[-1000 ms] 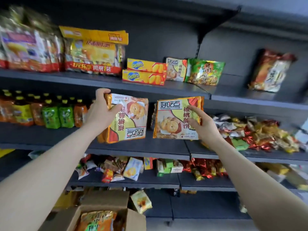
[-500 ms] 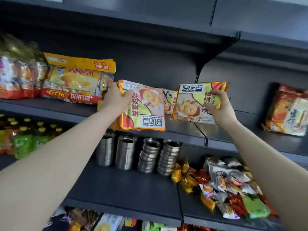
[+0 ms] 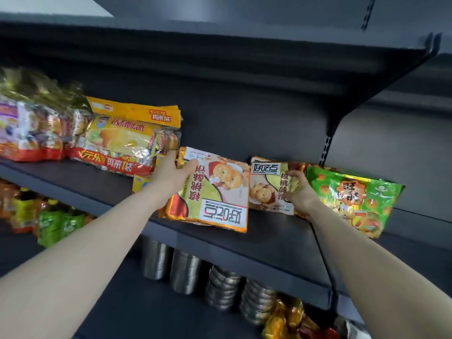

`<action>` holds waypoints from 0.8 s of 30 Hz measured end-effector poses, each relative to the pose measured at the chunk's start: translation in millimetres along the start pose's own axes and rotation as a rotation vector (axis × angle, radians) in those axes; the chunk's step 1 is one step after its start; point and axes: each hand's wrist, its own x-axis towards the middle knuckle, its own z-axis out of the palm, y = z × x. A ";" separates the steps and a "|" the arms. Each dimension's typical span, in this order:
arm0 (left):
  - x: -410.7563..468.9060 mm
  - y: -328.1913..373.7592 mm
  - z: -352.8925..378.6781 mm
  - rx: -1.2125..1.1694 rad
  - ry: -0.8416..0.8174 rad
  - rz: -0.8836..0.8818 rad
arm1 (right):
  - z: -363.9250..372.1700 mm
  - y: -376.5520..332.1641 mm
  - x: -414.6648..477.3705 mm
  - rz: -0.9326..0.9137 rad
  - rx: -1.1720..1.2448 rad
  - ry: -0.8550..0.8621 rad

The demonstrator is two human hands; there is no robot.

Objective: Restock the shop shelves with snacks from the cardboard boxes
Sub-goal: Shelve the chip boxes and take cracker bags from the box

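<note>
My left hand grips an upside-down walnut cookie bag by its left edge, thumb over the front; the bag leans over the dark upper shelf near its front edge. My right hand pinches the right edge of a second, upright walnut cookie bag, which stands on the same shelf further back. No cardboard box is in view.
A green snack bag leans right beside my right hand. Yellow cake packs and yellow biscuit boxes fill the shelf to the left. Below are steel cups, stacked steel bowls, green drink bottles and loose candy.
Both hands have risen from the middle shelf level and reached forward to the upper shelf with their bags. The right bag now stands on the shelf beside the green bag.
</note>
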 end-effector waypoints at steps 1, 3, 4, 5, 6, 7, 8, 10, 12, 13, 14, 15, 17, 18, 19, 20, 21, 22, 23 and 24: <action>1.3 -1.1 1.5 -0.008 -0.003 -0.005 | 4.2 5.3 5.6 0.015 -0.058 0.002; 2.7 -2.5 2.6 -0.015 -0.008 0.000 | 8.4 13.7 11.1 0.049 -0.222 -0.005; 3.7 -3.2 3.1 -0.021 -0.007 0.009 | 9.7 17.0 12.2 0.058 -0.289 -0.010; 4.1 -3.1 3.5 -0.024 -0.010 0.014 | 10.1 20.0 12.5 0.059 -0.337 -0.016; 4.0 -2.3 3.6 -0.029 -0.017 0.024 | 9.3 21.0 11.9 0.056 -0.387 -0.013; 2.6 -0.1 3.7 -0.029 -0.026 0.032 | 7.9 21.2 12.4 0.040 -0.436 -0.003; 2.2 1.1 4.0 -0.031 -0.030 0.046 | 5.1 17.2 10.8 0.024 -0.492 0.022; -1.2 5.9 3.1 -0.016 -0.038 0.073 | -1.8 3.2 6.0 -0.046 -0.531 0.122; -6.5 10.6 0.7 0.000 -0.054 0.100 | -11.4 -20.6 -6.0 -0.183 -0.440 0.235; -9.3 12.0 -0.9 -0.001 -0.065 0.109 | -16.3 -36.1 -13.9 -0.259 -0.368 0.265; -12.2 12.1 -2.2 -0.007 -0.076 0.119 | -20.7 -53.9 -23.9 -0.317 -0.297 0.256; -16.1 12.6 -3.6 -0.018 -0.093 0.126 | -24.1 -72.2 -34.9 -0.359 -0.238 0.207; -23.0 13.0 -6.1 -0.033 -0.125 0.142 | -26.1 -105.6 -59.6 -0.373 -0.125 0.021; -26.4 13.8 -6.7 -0.035 -0.138 0.152 | -25.6 -118.3 -72.1 -0.354 -0.058 -0.099; -29.6 15.4 -7.8 -0.038 -0.150 0.167 | -24.6 -127.5 -82.2 -0.329 -0.002 -0.210; -32.6 18.2 -8.6 -0.036 -0.163 0.191 | -23.6 -134.7 -91.6 -0.313 0.027 -0.296; -34.5 21.3 -9.0 -0.022 -0.179 0.226 | -22.9 -139.0 -98.8 -0.313 0.034 -0.361; -35.9 24.8 -9.3 0.004 -0.198 0.263 | -23.0 -142.6 -105.0 -0.317 0.029 -0.401; -37.0 28.6 -9.3 0.030 -0.219 0.299 | -23.8 -145.0 -108.5 -0.319 0.030 -0.419; -38.2 31.8 -9.3 0.052 -0.234 0.330 | -25.6 -146.4 -111.1 -0.303 0.038 -0.416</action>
